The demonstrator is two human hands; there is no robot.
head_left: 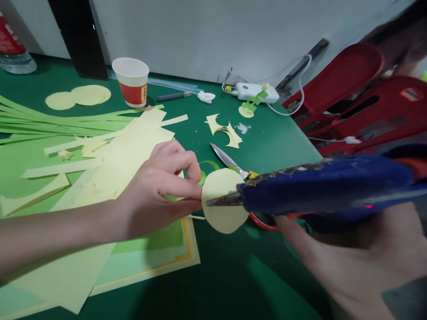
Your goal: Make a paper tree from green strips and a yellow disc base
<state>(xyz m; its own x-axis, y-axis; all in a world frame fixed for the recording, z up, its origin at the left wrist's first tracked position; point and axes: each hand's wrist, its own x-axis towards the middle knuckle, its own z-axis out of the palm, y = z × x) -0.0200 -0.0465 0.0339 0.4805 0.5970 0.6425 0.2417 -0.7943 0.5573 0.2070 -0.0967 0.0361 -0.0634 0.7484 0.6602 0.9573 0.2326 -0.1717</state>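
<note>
My left hand [167,189] pinches the edge of a pale yellow paper circle [223,220] between thumb and fingers, above the green table. In my right hand [360,253] is a dark blue hot glue gun [320,186], its red light lit and its metal nozzle in front of the circle. Whether the nozzle touches the paper I cannot tell. Behind the circle lie scissors [227,158] with red and yellow handles, partly hidden by the glue gun. A curl of green paper [211,164] shows just behind the circle.
Sheets of yellow paper [133,146] and green strips [60,122] cover the left side. A paper cup [130,84], a pen [173,96], cut circles [90,94] and a power strip [256,92] with a cable stand farther back. Red chairs [376,106] are at right.
</note>
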